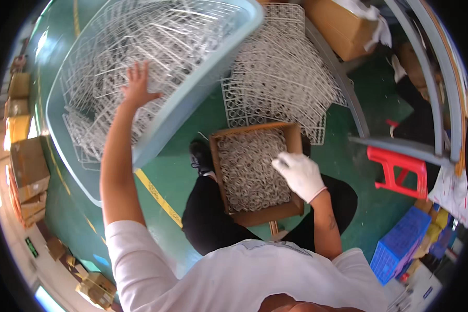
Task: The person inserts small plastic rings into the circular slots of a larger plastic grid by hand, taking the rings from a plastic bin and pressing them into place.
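My bare left hand (136,86) is open, its fingers spread over the pale plastic lattice frames (161,47) heaped in a large light-blue tub (166,122). No frame is gripped in it. My right hand (300,176), in a white glove, hovers at the right side of a cardboard box (255,127) between my legs. Its fingers are drawn together; whether anything small is in them is hidden. Many small grey-white rings (252,171) fill the box.
More flat lattice frames (281,78) are piled on the green floor beyond the box. A red stool (400,169) and a blue crate (400,244) stand at right, near a grey metal frame (400,145). Cardboard boxes (28,161) line the left. Another person's dark-clothed leg (416,117) shows at far right.
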The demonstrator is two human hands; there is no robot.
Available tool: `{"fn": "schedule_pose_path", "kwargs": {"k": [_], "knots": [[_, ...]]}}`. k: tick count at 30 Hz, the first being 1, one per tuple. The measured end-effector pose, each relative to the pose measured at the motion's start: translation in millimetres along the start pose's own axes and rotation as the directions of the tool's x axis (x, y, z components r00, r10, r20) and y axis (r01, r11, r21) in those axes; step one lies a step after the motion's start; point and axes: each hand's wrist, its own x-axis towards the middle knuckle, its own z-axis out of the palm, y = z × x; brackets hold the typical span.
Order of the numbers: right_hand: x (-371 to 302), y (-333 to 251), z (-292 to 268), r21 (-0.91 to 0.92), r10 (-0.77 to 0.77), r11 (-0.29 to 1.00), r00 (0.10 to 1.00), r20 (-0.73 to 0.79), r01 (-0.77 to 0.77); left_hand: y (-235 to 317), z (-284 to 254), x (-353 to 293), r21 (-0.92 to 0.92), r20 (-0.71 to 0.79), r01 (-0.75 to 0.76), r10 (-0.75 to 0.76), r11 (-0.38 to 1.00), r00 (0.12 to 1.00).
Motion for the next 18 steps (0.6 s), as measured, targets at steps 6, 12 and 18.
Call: {"fn": "schedule_pose_path", "kwargs": {"k": [6,12,18], "knots": [[-52.2,51.8,-77.0,0.216,0.281,0.953,0.888,-0.364,-0.213,6.5,-74.5,-46.7,0.013,-0.177,-0.035,0.037,0.999,0.984],[-19.1,146.5,-59.9,0.582,0.664,0.513,0.721,0.196,-0.631,109.4,-164.5,-180.0,-0.401,-0.551,-0.383,0.115,0.832,0.827],[125.3,164.7,30.9,0.64,0.412,0.659,0.901,0.133,-0.396,237.8,-135.4,-255.1,-0.682,-0.085,-0.353,0.41,0.64,0.908]]}}
